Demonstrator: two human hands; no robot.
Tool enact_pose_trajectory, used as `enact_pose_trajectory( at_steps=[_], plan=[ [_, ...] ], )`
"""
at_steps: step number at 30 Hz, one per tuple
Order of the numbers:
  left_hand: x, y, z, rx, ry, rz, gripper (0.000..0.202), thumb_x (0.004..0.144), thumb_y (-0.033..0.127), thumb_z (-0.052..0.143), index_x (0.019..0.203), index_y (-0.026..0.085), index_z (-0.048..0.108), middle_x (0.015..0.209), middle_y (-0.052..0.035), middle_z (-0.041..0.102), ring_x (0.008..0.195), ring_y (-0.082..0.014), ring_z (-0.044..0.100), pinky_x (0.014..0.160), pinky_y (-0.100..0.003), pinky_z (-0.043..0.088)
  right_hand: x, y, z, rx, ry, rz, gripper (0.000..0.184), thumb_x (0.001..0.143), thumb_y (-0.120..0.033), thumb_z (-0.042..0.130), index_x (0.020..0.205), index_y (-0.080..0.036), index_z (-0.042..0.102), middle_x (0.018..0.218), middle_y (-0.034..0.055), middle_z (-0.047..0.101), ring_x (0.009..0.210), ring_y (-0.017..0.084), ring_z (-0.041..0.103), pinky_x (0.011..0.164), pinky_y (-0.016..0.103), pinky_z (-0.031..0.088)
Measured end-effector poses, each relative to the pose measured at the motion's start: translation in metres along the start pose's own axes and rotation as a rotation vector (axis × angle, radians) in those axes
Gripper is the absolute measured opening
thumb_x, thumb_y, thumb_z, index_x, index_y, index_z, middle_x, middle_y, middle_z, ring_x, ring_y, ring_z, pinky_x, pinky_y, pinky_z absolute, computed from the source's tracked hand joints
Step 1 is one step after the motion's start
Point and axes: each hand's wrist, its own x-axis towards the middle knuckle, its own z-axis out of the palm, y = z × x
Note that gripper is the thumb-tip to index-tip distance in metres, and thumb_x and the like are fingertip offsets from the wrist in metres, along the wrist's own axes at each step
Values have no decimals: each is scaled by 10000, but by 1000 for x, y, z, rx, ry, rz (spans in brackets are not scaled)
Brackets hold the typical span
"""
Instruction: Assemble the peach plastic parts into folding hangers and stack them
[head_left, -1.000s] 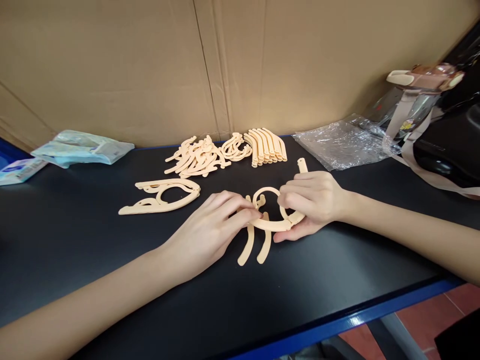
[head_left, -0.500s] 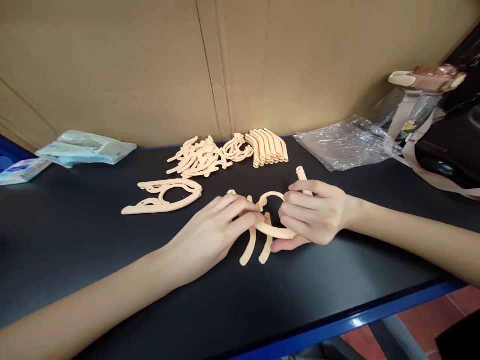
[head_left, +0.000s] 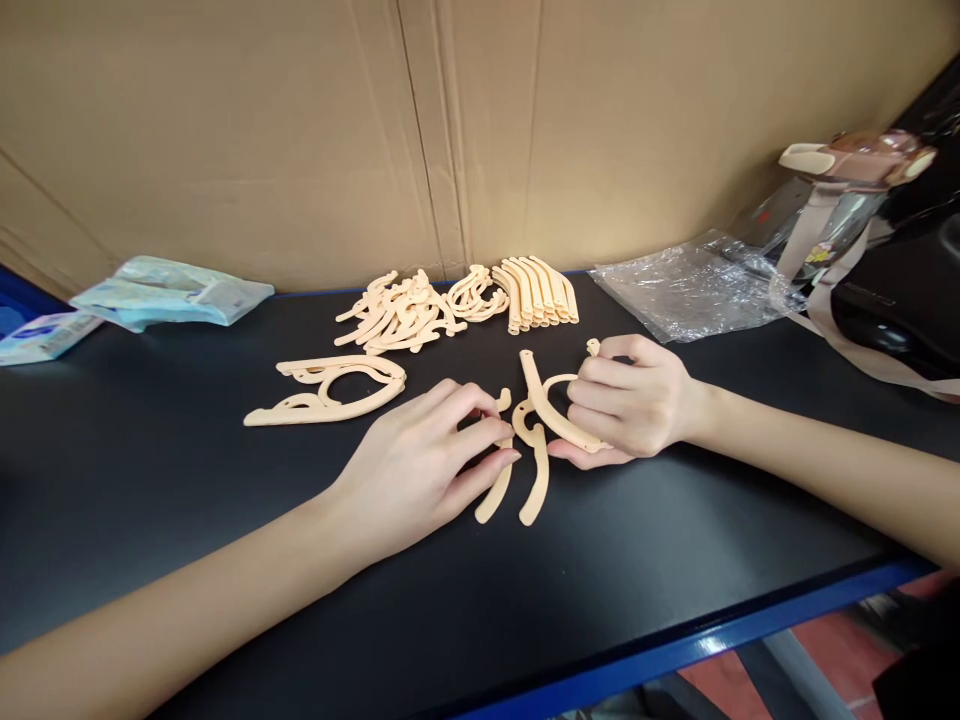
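Cream plastic parts like pieces of folding clothes hangers lie under my hands. My right hand is closed round a curved hanger arm, whose free end points up and left. A ring-shaped part shows behind that arm, partly hidden by my fingers. My left hand has bent fingers, with thumb and index at a curved strip on the table; their grip is partly hidden. Another curved strip lies between the hands. Left of them rests a joined hanger, folded.
Across the back sit a pile of small hanger pieces, several curved hooks and a stack of hanger arms. A clear plastic bag and a strapped bottle stand at right, tissue packs at left. Cardboard walls the back.
My left hand has come off the hanger arm and moved slightly down to the curved strip. In my right hand the hanger arm has turned, its free end swinging upward.
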Motion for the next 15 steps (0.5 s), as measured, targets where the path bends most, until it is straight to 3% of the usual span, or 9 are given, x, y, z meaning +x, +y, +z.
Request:
enact_pose_trajectory(
  at_steps=[4,8,11,15],
  plan=[
    [1,2,-4,-60,-43,-228,202,959,322,508,855,197,627,979,1,645,856,-156,609,744,-308,473,-1,0,2,154,-16,-36,484,956,-449,477,537,-209,510,567,-6,444,589,143,398,608,301,387],
    [6,5,-11,-28,-172,-376,189,870,354,639,822,187,563,1000,-8,623,855,-193,611,728,-350,487,1,-2,2,333,-70,38,543,953,-542,441,532,-203,493,577,3,451,594,148,392,574,307,344],
    [9,7,-12,-1,-202,-365,112,864,258,638,879,181,558,918,-9,622,825,-200,602,674,-336,487,4,-4,2,401,-43,136,621,966,-602,371,505,-196,466,538,-5,419,546,138,336,535,310,284],
    [3,9,-8,86,-138,-243,134,890,113,517,1012,152,560,898,-25,645,790,-206,604,649,-336,495,10,-10,0,385,-142,319,512,943,-501,516,550,-173,530,551,-3,467,563,137,386,548,304,276]
  ],
)
